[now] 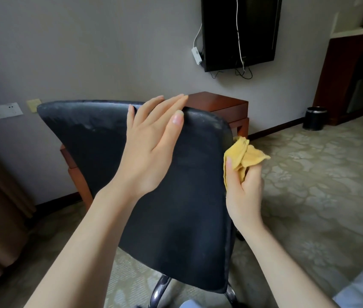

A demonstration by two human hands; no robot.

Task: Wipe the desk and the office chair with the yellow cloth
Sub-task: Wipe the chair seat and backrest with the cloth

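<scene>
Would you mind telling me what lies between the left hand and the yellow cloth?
In the head view, only the black chair back: the left hand rests on its top, the right hand holds the yellow cloth at its right edge.

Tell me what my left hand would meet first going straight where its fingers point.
The left hand would probably meet the wooden desk beyond the chair's top edge; depth is unclear.
</scene>
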